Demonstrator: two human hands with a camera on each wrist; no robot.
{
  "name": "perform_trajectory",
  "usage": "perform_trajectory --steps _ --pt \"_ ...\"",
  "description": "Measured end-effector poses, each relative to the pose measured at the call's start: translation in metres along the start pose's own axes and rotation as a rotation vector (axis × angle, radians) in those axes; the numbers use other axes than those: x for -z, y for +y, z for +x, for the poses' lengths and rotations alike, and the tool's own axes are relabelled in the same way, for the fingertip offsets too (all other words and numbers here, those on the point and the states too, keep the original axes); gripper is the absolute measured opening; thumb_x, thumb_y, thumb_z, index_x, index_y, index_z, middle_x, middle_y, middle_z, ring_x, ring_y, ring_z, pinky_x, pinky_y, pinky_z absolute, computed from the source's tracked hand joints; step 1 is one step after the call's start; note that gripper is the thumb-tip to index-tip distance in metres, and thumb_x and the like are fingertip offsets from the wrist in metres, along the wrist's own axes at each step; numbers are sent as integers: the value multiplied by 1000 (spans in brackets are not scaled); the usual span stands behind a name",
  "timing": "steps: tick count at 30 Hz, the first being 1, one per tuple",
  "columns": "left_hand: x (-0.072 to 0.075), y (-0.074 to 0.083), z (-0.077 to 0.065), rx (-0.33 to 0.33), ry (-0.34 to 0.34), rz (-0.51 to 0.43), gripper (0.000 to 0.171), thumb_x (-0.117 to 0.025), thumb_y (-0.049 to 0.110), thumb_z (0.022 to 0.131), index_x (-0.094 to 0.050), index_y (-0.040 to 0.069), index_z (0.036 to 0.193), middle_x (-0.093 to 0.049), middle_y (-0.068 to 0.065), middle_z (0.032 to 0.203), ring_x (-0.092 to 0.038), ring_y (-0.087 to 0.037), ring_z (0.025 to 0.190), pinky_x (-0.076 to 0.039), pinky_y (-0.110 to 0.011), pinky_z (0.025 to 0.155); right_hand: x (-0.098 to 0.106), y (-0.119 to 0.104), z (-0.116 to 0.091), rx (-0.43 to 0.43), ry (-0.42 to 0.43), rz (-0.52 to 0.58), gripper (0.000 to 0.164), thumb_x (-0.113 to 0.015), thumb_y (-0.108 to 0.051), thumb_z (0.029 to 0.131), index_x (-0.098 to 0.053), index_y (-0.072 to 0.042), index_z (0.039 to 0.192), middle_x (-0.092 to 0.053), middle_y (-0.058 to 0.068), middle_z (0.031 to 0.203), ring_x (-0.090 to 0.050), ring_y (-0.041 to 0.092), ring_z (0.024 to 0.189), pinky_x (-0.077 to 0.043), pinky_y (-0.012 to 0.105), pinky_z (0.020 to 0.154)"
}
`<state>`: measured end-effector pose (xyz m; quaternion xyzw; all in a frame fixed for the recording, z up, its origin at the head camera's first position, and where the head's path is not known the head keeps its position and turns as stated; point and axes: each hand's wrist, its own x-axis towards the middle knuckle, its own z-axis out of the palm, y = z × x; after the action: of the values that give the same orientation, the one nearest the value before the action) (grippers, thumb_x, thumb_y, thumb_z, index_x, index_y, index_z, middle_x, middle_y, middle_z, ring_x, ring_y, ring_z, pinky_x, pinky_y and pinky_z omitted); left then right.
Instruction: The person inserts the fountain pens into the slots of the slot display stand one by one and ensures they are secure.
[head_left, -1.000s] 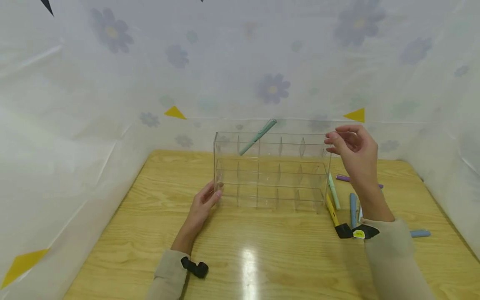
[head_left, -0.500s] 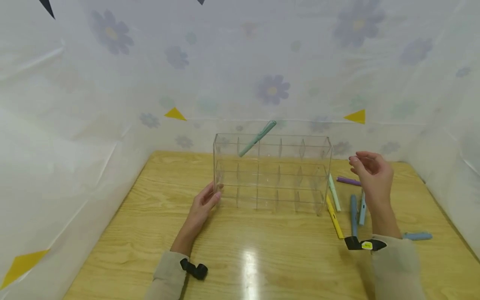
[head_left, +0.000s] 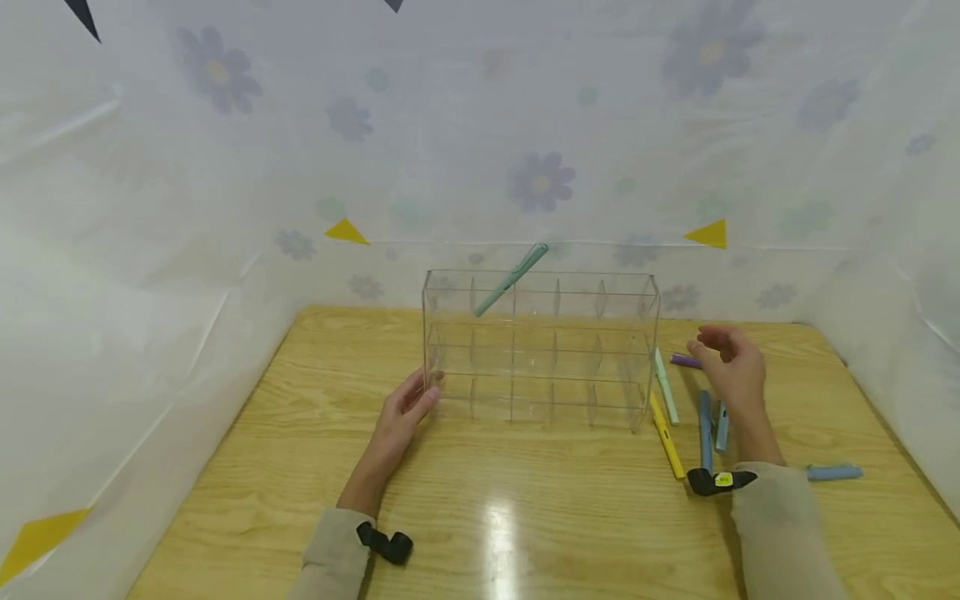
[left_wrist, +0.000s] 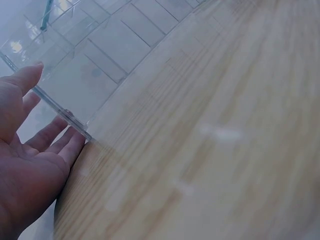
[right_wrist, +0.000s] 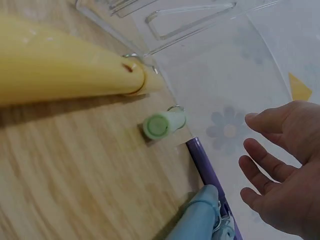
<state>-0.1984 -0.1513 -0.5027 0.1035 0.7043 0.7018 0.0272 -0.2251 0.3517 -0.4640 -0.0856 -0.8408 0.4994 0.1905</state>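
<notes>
A clear plastic organizer (head_left: 513,350) with rows of compartments stands upright on the wooden table. My left hand (head_left: 400,421) holds its lower left edge, the thumb (left_wrist: 27,79) in front and the other fingers reaching round the side panel. A teal pen (head_left: 512,279) leans slantwise in the top row, its capped end sticking out. My right hand (head_left: 733,375) is right of the organizer, above the pens, fingers loosely bent and holding nothing. It overlaps part of a purple pen (head_left: 684,361); in the right wrist view that purple pen (right_wrist: 202,162) lies beside the fingertips.
By the organizer's right side lie a light green pen (head_left: 665,387) and a yellow pen (head_left: 667,437). Under the right wrist are a grey-blue pen (head_left: 705,432) and a light blue pen (head_left: 722,429). Another blue pen (head_left: 835,472) lies farther right. A flowered sheet (head_left: 450,125) hangs behind the table.
My right hand has left the organizer's upper right corner, moving right and then down toward the purple pen. The left hand keeps its hold, and the teal pen stays in place.
</notes>
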Motion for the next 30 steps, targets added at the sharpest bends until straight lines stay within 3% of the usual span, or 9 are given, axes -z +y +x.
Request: perform_trajectory --steps 1,3,6,8,12,20,27,30 --pt "0 0 0 1 1 0 53 -60 23 106 -45 9 155 -54 -15 149 -47 -30 141 -46 -24 102 0 3 0 8 -27 -47 41 -67 -27 101 -61 -1 132 -64 17 130 -60 28 121 -25 53 120" --pt "0 0 0 3 2 -1 53 -60 23 106 -46 9 155 -54 -15 149 -47 -30 141 -47 -24 102 -1 8 0 20 -78 -111 47 -64 -29 103 -57 2 138 -56 26 140 -56 43 126 -23 67 115" --pt "0 0 0 5 3 -4 52 -60 23 106 -46 9 154 -53 -16 149 -46 -31 141 -46 -25 103 -2 14 -1 38 -132 -179 48 -63 -28 104 -55 2 141 -49 32 147 -54 54 124 -23 75 109" --pt "0 0 -1 7 6 -10 52 -61 22 106 -46 9 154 -53 -16 149 -46 -31 142 -46 -25 103 -3 16 -2 34 -153 -204 46 -62 -26 105 -56 2 141 -49 32 147 -55 52 124 -40 70 100" --pt "0 -1 0 6 6 -8 52 -61 22 106 -46 10 155 -54 -15 149 -46 -30 141 -45 -26 104 -4 19 -3 56 -170 -251 38 -63 -16 103 -60 4 136 -54 33 139 -58 51 118 -48 63 91" --pt "1 -1 2 1 -6 -7 53 -60 23 106 -45 12 155 -53 -13 150 -46 -30 142 -45 -27 106 -5 22 -4 111 -158 -366 25 -66 -5 99 -68 5 122 -68 32 112 -63 49 101 -46 64 85" --pt "1 1 1 2 -4 -5 53 -60 23 106 -45 11 155 -53 -14 150 -45 -31 142 -44 -26 106 -5 18 -4 105 -128 -375 25 -68 -11 100 -70 3 120 -69 30 115 -63 49 104 -44 64 91" --pt "0 1 -1 8 -4 -2 53 -60 23 106 -45 10 155 -53 -14 150 -45 -31 142 -44 -25 105 -4 16 -5 98 -95 -334 28 -67 -18 101 -70 0 121 -69 26 118 -65 45 106 -50 50 89"
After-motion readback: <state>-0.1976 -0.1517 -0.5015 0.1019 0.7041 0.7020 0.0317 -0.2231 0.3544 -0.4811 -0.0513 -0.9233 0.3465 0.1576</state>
